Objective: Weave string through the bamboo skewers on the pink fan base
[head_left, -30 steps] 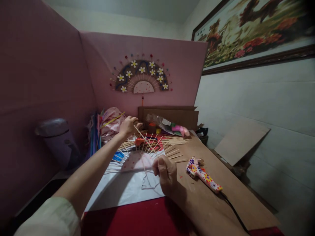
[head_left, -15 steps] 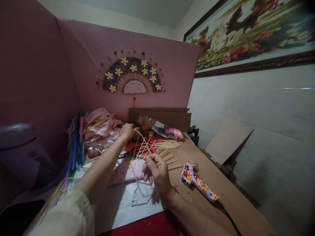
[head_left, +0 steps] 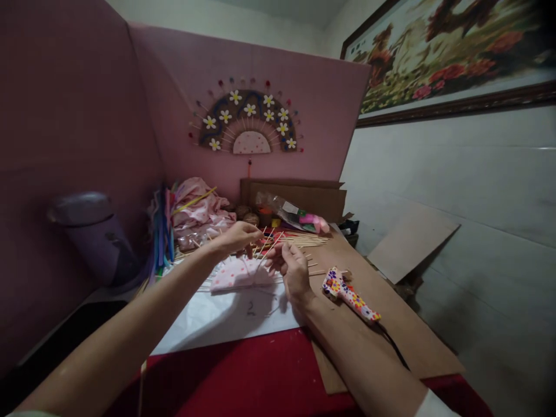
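Over the half-round fan piece, my left hand (head_left: pixel 244 236) is closed in a pinch on a thin beige cord. My right hand (head_left: pixel 292 267) sits just to its right, fingers curled and thumb pressed in, on the same cord; the exact grip is blurred. Beneath them lies the fan's white base with pink dots (head_left: pixel 230 277), thin wooden sticks fanning out from behind it. Part of the sticks is hidden by my hands. A flower-patterned glue gun (head_left: pixel 351 295) rests on brown cardboard to the right.
Behind are a bundle of loose sticks (head_left: pixel 309 240), pink cloth (head_left: pixel 196 200) and a plastic-wrapped packet (head_left: pixel 295 215). Coloured strips (head_left: pixel 164 229) and a lidded purple container (head_left: pixel 98 237) stand left. A finished fan (head_left: pixel 249 119) hangs on the pink panel. Red cloth (head_left: pixel 234 376) covers the front.
My left hand has come back toward me and right, closer to my right hand. The long cord loop between the hands has drawn in. The camera view has shifted.
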Action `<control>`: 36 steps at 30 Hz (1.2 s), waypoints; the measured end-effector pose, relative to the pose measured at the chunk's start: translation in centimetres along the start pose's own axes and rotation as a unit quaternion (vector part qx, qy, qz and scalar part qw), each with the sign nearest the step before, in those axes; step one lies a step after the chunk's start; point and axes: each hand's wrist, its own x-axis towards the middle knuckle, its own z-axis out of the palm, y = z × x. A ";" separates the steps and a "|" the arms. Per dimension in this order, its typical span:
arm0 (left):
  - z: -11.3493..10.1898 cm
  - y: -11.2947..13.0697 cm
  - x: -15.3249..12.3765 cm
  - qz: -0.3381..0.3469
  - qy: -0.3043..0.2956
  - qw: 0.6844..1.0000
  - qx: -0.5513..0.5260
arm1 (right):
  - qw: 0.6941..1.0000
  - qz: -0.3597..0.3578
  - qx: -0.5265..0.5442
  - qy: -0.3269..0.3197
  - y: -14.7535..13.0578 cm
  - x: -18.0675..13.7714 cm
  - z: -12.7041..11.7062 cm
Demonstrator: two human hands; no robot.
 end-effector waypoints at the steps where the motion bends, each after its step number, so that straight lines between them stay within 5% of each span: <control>1: 0.4 0.3 -1.1 0.022 -0.079 0.992 -0.099 | 1.000 -0.009 0.003 0.000 0.0 0.1 -0.1; 3: 1.2 0.3 -2.8 0.042 -0.159 0.960 -0.226 | 1.000 -0.025 0.003 -0.003 0.0 0.2 -0.2; 10: 1.7 -0.8 -5.3 0.021 -0.022 0.967 -0.255 | 0.999 -0.039 -0.018 0.001 -0.1 0.3 -0.5; 16: 3.5 -1.4 -6.9 0.035 -0.086 0.928 -0.361 | 0.994 -0.031 -0.069 -0.085 0.3 -0.4 0.1; 23: 3.7 -2.9 -8.1 0.005 0.069 0.889 -0.452 | 0.981 -0.060 -0.170 -0.079 0.4 -1.2 0.5; 27: 4.1 -2.3 -9.1 0.016 -0.065 0.878 -0.474 | 0.977 -0.059 -0.163 -0.127 0.3 -1.9 1.1; 29: 4.3 -2.3 -9.1 0.006 -0.084 0.880 -0.467 | 0.977 -0.068 -0.176 -0.101 0.4 -1.7 1.2; 34: 3.5 -3.2 -8.5 -0.042 0.081 0.865 -0.493 | 0.967 -0.068 -0.218 0.111 -1.2 -1.9 2.7; 36: 3.2 -3.5 -8.4 -0.040 0.105 0.861 -0.496 | 0.979 -0.026 -0.194 0.049 -3.3 -3.8 4.7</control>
